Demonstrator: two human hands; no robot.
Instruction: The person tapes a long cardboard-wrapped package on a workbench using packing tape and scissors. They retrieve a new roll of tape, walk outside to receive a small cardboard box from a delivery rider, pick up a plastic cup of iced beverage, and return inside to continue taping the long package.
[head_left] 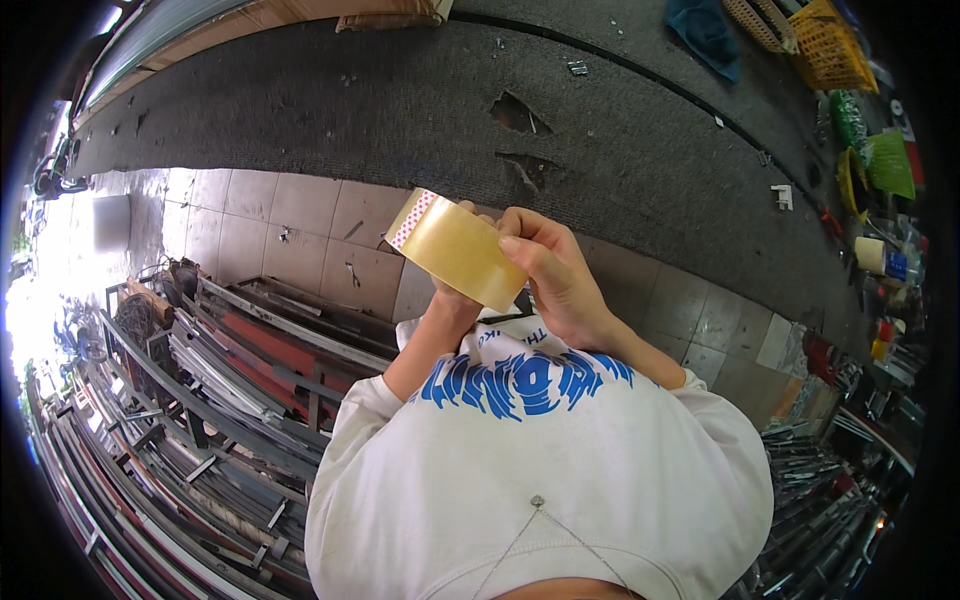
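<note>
A roll of yellowish packing tape (465,250) is held up in front of my chest, over the carpet-covered surface's near edge. It has a white band with red dots near its left end. My left hand (456,303) grips the roll from behind and below, and most of its fingers are hidden by it. At the roll's right edge my right hand (566,280) is closed, with thumb and index finger pinched against the tape. Whether a loose tape end lies between those fingertips cannot be made out.
A dark grey carpeted surface (400,105) with torn holes spans the far side. Racks of metal bars (230,390) stand at left. A blue cloth (703,38), a yellow basket (830,48) and assorted tools lie at right. Tiled floor (300,225) shows between.
</note>
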